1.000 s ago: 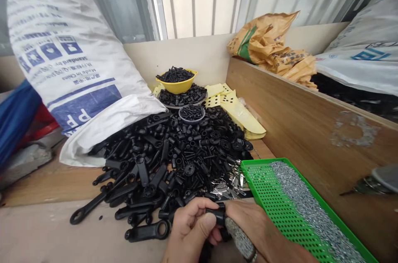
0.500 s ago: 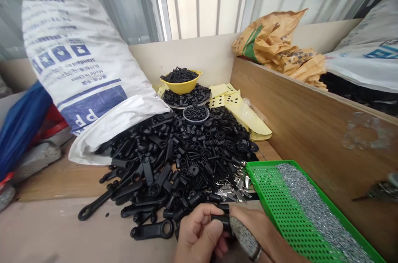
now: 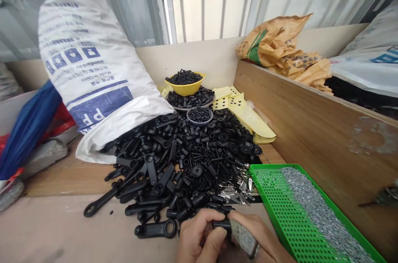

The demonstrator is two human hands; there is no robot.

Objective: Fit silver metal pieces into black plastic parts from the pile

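Near the bottom middle of the view my left hand [image 3: 200,236] is closed around a short black plastic cylinder [image 3: 221,224], its thumb and forefinger along the sides. My right hand [image 3: 259,234] is closed at the right end of the same piece. A grey speckled wrap [image 3: 244,236] with a dark band appears to cover the right thumb and presses against that end. The curled fingers hide the underside of both hands. Just beyond lies a heap of black plastic parts [image 3: 186,163], with cranks, caps, screws and tubes. Small shiny metal tabs [image 3: 236,190] lie at its right edge.
A green perforated tray [image 3: 273,205] with many small metal pieces [image 3: 317,205] stands at the right, beside a wooden partition [image 3: 311,118]. A white sack [image 3: 93,47] leans at the left. Behind the heap are a yellow bowl [image 3: 186,89], a small clear dish [image 3: 199,122] and yellow cards [image 3: 251,122].
The whole scene has shifted slightly right as the camera turned a little. Both hands keep hold of the black cylinder and sit slightly lower in view.
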